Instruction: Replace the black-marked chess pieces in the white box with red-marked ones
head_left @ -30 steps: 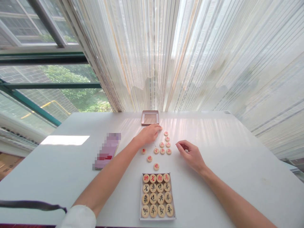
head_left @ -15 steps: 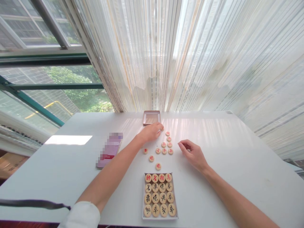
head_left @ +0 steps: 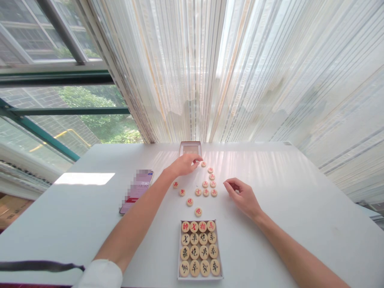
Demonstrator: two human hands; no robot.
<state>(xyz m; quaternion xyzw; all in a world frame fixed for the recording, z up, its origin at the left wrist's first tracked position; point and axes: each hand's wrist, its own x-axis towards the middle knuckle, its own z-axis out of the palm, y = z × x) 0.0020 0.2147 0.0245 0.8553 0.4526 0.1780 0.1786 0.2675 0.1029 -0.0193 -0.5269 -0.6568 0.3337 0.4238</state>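
My left hand (head_left: pixel 186 164) reaches over the far part of the table, thumb and forefinger apart, with no piece between them. Just right of its fingertips lies a round wooden Chinese chess piece (head_left: pixel 203 164) with a red character. My right hand (head_left: pixel 241 196) rests on the table, fingers curled in and no piece visible in them. Between the hands lie several red-lettered pieces, among them a cannon piece (head_left: pixel 189 202) and a soldier piece (head_left: pixel 214 193). Nearest me, a shallow white box (head_left: pixel 179 256) holds rows of pieces, red in the far row and black in the others.
At the table's far edge stands a box lid (head_left: pixel 191 143), partly covered by my left hand. A phone (head_left: pixel 139 188), partly pixelated, lies left of my left forearm. A dark strap (head_left: pixel 42 265) crosses the lower left. Striped curtains (head_left: pixel 192 72) hang behind the white table (head_left: pixel 300 192).
My left hand has drawn slightly left, off the farthest chess piece, which stays on the table. Another red piece shows beside my left forearm. My right hand is nearly still.
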